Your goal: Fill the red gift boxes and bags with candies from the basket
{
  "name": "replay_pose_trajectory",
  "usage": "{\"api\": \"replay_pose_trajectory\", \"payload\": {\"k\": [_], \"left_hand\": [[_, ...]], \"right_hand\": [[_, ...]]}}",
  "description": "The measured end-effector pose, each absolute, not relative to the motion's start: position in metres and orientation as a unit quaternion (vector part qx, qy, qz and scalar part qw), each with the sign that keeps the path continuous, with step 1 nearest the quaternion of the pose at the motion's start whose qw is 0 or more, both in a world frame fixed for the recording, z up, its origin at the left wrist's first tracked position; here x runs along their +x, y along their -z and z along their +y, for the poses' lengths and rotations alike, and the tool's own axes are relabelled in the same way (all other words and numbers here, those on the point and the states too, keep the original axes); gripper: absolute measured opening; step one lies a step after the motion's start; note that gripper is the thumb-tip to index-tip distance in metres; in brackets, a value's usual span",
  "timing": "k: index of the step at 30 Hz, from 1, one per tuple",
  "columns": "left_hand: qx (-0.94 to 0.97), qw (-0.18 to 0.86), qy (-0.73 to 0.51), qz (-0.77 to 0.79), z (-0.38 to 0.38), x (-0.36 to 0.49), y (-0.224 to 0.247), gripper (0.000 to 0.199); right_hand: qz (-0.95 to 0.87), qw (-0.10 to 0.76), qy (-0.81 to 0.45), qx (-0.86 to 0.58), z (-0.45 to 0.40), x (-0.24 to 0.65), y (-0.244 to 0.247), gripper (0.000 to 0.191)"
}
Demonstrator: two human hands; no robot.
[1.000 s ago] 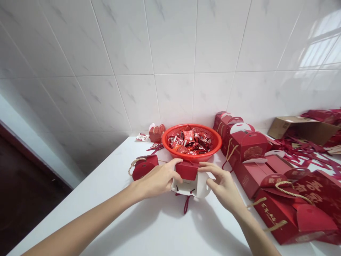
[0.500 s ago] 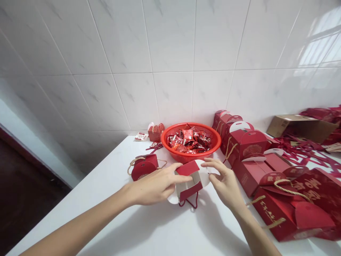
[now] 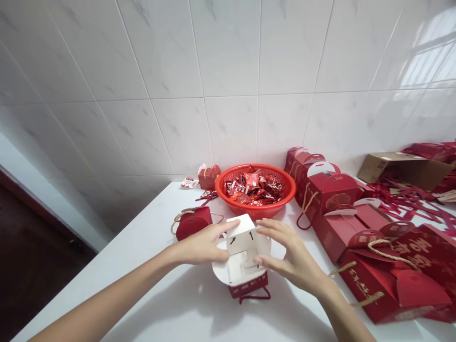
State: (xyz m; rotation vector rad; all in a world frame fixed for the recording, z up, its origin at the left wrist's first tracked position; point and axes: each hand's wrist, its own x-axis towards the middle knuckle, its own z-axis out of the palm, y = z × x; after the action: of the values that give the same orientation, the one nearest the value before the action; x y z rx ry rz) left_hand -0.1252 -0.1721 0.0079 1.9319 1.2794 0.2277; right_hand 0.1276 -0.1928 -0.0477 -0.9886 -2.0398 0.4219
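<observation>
A small red gift box with a white inside stands on the white table in front of me. Its top is open, its white flaps are spread outward, and a dark red cord hangs at its front. My left hand grips the left side, thumb at the flap and index finger at the back panel. On the other side, my right hand has its thumb inside the opening and its fingers along the right flap. Behind the box sits a red plastic basket heaped with small red wrapped packets.
A closed red box with a rope handle lies left of my hands. Several red gift boxes line the right side. Farther right are dark red ribbons and a cardboard box. A tiled wall backs the table.
The lid panels of the gift box have been folded out, so its white inside now faces up. The box has tipped upright, and both hands have shifted to its sides.
</observation>
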Motion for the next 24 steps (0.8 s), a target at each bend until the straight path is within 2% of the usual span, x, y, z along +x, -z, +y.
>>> {"api": "replay_pose_trajectory", "payload": {"k": [3,6,8,11,14,18,21,24], "left_hand": [[0.766,0.418,-0.084,0.482,-0.171,-0.127,-0.008,0.084],[0.77,0.453,-0.072,0.443,-0.172,-0.131,-0.005,0.079],[0.778,0.46,-0.058,0.423,-0.171,-0.133,0.0,0.079],[0.789,0.436,-0.063,0.428,-0.167,-0.133,0.011,0.081],[0.805,0.393,-0.084,0.437,-0.16,-0.129,0.016,0.077],[0.841,0.24,-0.055,0.481,-0.151,-0.122,0.001,0.069],[0.857,0.101,-0.064,0.501,-0.14,-0.116,-0.022,0.052],[0.869,0.039,-0.093,0.484,-0.116,-0.108,-0.04,0.035]], "right_hand": [[-0.847,0.327,-0.182,-0.378,-0.192,0.139,0.042,0.083],[-0.868,0.246,-0.214,-0.374,-0.193,0.148,0.042,0.098],[-0.867,0.222,-0.231,-0.382,-0.193,0.149,0.047,0.102],[-0.858,0.226,-0.227,-0.402,-0.192,0.145,0.054,0.095],[-0.849,0.193,-0.22,-0.441,-0.189,0.142,0.054,0.089],[-0.833,0.174,-0.204,-0.485,-0.187,0.146,0.048,0.084],[-0.827,0.229,-0.209,-0.469,-0.188,0.15,0.047,0.078],[-0.813,0.323,-0.201,-0.441,-0.188,0.15,0.048,0.065]]}}
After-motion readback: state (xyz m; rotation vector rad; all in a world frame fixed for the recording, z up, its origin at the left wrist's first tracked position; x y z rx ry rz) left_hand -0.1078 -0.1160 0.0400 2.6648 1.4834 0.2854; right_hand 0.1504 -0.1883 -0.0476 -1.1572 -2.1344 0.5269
